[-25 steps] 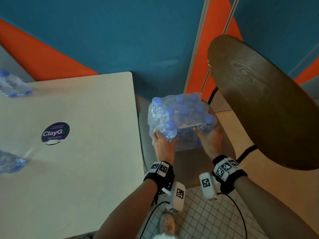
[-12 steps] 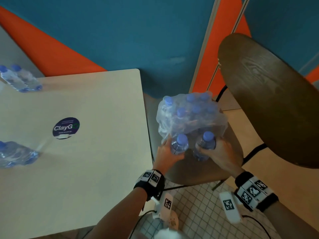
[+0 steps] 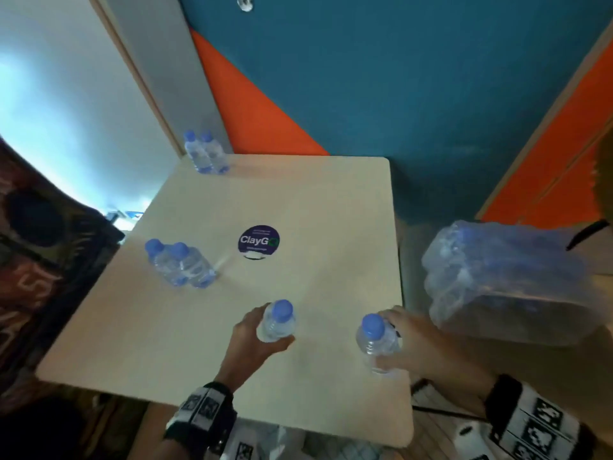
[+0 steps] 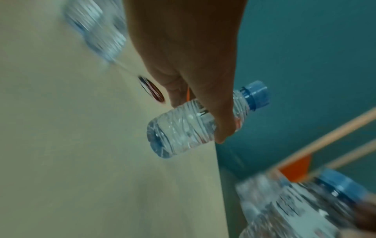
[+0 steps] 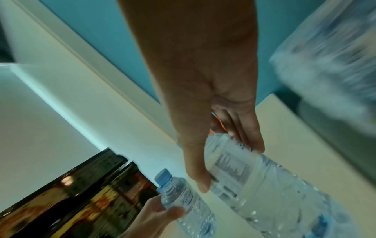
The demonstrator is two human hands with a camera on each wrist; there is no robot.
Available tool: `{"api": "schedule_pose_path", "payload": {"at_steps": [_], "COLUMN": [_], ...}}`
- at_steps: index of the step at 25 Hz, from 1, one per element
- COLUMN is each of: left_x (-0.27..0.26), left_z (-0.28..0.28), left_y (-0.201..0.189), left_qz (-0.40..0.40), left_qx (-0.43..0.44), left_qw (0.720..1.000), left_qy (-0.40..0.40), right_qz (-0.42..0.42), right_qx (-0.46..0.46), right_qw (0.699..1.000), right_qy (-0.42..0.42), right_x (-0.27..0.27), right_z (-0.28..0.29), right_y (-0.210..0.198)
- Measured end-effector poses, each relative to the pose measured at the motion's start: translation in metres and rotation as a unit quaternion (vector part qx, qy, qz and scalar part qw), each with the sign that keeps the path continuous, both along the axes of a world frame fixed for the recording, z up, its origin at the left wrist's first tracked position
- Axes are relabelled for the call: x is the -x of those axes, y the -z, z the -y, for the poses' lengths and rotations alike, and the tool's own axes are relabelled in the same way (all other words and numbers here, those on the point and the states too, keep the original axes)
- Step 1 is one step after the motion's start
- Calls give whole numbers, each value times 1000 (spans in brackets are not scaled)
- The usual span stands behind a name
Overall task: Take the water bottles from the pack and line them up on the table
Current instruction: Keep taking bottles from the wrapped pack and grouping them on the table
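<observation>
Four clear blue-capped plastic bottles [image 3: 185, 267] stand paired on beige square table [image 3: 331, 200]. Left hand [image 3: 252, 340] fingers wrapped round fifth bottle [image 3: 277, 322], right hand [image 3: 418, 346] round sixth bottle [image 3: 376, 336]; shrink-wrapped pack [image 3: 507, 280] still holds more, count unclear.

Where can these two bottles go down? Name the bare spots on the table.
Bare tabletop lies between the ClayGo sticker and the right edge, and along the near edge left of the left hand. The middle pair of bottles and the far corner pair crowd the left side. The right hand hangs over the right edge beside the pack.
</observation>
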State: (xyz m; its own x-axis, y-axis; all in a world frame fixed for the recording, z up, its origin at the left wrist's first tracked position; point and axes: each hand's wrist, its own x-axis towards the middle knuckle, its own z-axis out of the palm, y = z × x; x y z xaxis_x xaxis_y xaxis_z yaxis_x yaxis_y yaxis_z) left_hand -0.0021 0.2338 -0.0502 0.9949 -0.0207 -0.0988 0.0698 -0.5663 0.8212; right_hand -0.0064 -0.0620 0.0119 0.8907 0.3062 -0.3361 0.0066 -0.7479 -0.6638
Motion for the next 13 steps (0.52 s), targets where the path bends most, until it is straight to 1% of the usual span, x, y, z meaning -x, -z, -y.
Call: {"api": "schedule_pose_path", "payload": {"at_steps": [1,3,6,9,13], "left_x": [-6,-18,-40,-64,-83], "left_z": [-19,-71,-139,-187,-223], "left_y": [-2,-2,1,11,33], "left_qz": [3,6,12,22,-5], "left_qx": [-6,9,47,34,35], "left_qw": [999,991,976,968,971], "left_qy": [-41,-132,-214,-248,-237], "right_qz": [3,26,49,45,19], "right_qx": [-10,-27,-39,-78,-105], "right_qw": [1000,997,993,991,992], "right_qy": [-18,-65,-105,-97,-70], "right_x": [-12,-45,-89,-118,-136], "right_z": [-21,-88,-189,-270,-337], "right_y": [2,7,13,22,40]}}
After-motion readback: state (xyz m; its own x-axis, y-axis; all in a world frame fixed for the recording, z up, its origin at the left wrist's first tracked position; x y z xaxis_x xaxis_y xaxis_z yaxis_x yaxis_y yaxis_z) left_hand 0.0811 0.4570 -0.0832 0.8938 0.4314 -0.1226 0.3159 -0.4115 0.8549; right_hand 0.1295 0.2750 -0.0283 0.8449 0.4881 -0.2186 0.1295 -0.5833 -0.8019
